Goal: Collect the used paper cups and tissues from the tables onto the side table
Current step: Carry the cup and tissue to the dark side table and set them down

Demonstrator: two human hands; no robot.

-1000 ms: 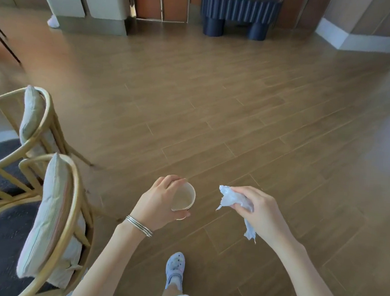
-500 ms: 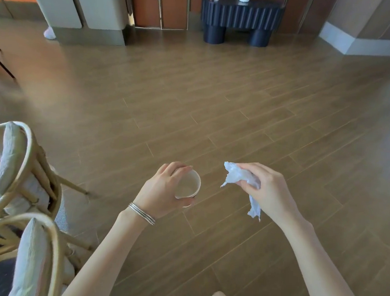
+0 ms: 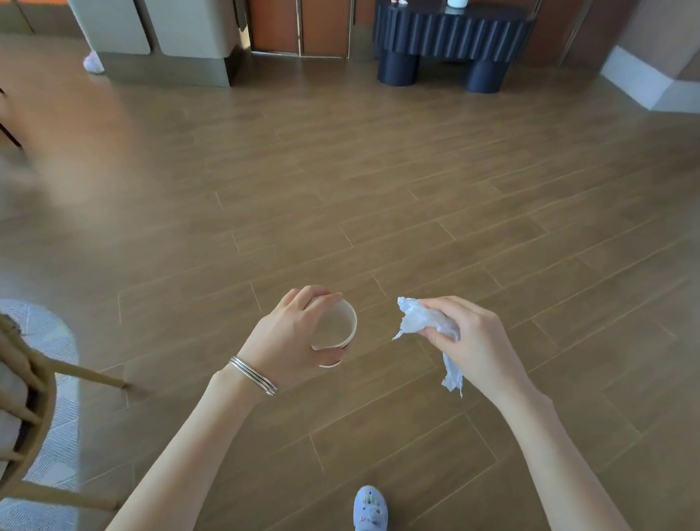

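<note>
Left hand (image 3: 291, 336) grips cup (image 3: 336, 332) by the rim, right hand (image 3: 472, 344) pinches crumpled tissue (image 3: 423, 322); both over floor, near center. Side table (image 3: 449, 32) far, against wall.

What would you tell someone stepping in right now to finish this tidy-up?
Left hand: grips a cup.
Right hand: holds a crumpled tissue.
Both are in mid-air over the floor; the side table stands ahead by the far wall.
Done: cup and tissue are in hand.
Left: walk across and set both on the side table.
</note>
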